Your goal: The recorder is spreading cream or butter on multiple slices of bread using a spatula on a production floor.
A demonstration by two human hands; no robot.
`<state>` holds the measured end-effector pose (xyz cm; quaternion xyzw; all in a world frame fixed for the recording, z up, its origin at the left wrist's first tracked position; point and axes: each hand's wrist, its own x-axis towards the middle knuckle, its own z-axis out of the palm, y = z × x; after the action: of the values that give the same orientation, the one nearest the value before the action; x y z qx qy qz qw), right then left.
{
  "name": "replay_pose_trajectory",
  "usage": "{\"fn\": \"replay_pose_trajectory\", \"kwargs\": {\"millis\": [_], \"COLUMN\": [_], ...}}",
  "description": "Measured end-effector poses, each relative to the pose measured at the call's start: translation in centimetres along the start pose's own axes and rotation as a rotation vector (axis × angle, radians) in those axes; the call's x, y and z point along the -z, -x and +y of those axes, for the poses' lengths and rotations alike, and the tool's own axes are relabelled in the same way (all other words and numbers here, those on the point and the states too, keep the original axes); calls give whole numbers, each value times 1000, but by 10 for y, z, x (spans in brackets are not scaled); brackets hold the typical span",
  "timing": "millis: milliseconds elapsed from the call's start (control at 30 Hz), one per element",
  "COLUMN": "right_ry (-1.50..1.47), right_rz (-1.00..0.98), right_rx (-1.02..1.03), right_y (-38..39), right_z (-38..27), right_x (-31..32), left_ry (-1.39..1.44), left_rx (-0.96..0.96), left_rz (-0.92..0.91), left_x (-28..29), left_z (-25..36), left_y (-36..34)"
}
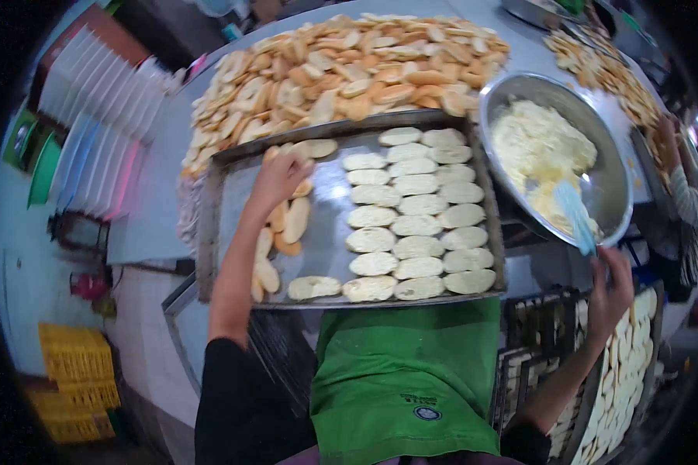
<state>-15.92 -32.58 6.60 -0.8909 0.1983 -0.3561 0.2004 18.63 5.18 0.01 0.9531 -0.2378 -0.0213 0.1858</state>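
Observation:
My left hand (287,167) has its fingers closed on a bread slice in the upper left of a metal baking tray (205,232), among loose golden slices (296,221). Rows of slices coated in pale cream (415,246) fill the tray's right part, and another pale piece (314,287) lies at its lower middle. My right hand (609,275) grips a light blue spatula (574,213), whose blade is in a large steel bowl (620,178) of pale cream (543,139) right of the tray.
A big heap of bread slices (349,66) covers the table behind the tray. Another person's arm (667,143) is by more slices at the right. Stacked white trays (101,93) and yellow crates (74,380) stand at the left; filled trays (620,372) are at the lower right.

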Motion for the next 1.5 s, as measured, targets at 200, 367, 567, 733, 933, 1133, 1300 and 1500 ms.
{"fn": "replay_pose_trajectory", "kwargs": {"millis": [200, 367, 567, 733, 933, 1133, 1300, 1500], "right_ry": [537, 806, 787, 274, -126, -520, -739, -942], "right_rz": [-261, -550, -691, -1174, -1028, -692, -543, -458], "right_rx": [3, 169, 320, 53, -235, -332, -230, -114], "right_y": [-90, -130, -135, -153, -152, -86, 3, 54], "right_z": [15, 19, 16, 16, 51, 36, -29, -76], "right_x": [-23, -63, -111, -93, -29, -14, -40, -81], "left_ry": [-289, -332, -167, 337, 770, 1727, 1826, 1812], "left_rx": [-3, -18, 78, 157, 229, 142, 222, 136], "left_rz": [78, 167, 305, 417, 468, 413, 39, -221], "left_x": [-14, -20, -17, -7, 16, 11, -17, -15], "left_z": [-25, -20, -32, -45, -10, 48, 115, 154], "left_y": [89, 91, 94, 106, 130, 156, 148, 159]}}
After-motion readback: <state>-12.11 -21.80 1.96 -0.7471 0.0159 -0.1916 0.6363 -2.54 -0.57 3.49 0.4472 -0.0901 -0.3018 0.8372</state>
